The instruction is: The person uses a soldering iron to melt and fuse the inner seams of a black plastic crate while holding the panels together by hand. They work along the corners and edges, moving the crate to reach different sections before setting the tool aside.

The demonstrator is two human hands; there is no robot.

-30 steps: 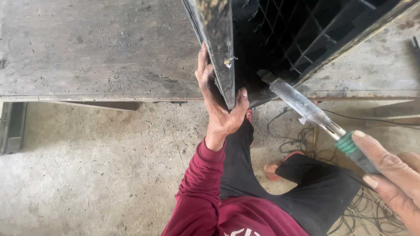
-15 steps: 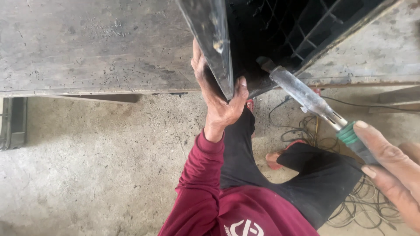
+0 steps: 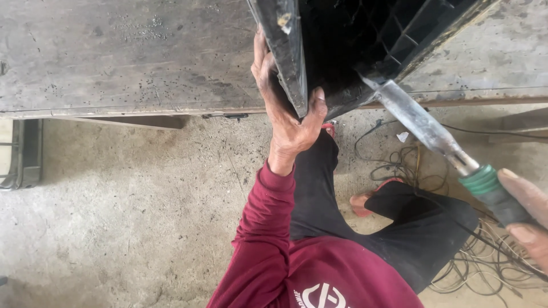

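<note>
My left hand (image 3: 288, 111) grips the near corner of a black plastic casing (image 3: 365, 40) that rests on a worn workbench (image 3: 131, 57), thumb on one side and fingers on the other. My right hand (image 3: 528, 208) at the right edge holds the green handle of a long tool (image 3: 425, 128). Its flat, grimy metal shaft runs up and left, and the tip touches the lower edge of the casing. The casing's open side shows a dark grid of ribs.
The bench edge runs across the view. Below it lies a concrete floor with a tangle of cables (image 3: 491, 268) at the right. My legs in black trousers (image 3: 399, 222) and a red sleeve are below. A dark metal frame (image 3: 23, 154) stands at the left.
The view has shifted slightly, and the casing and my left hand sit a little higher. The tool's tip has stayed pressed at the casing's lower edge, and both grips are unchanged.
</note>
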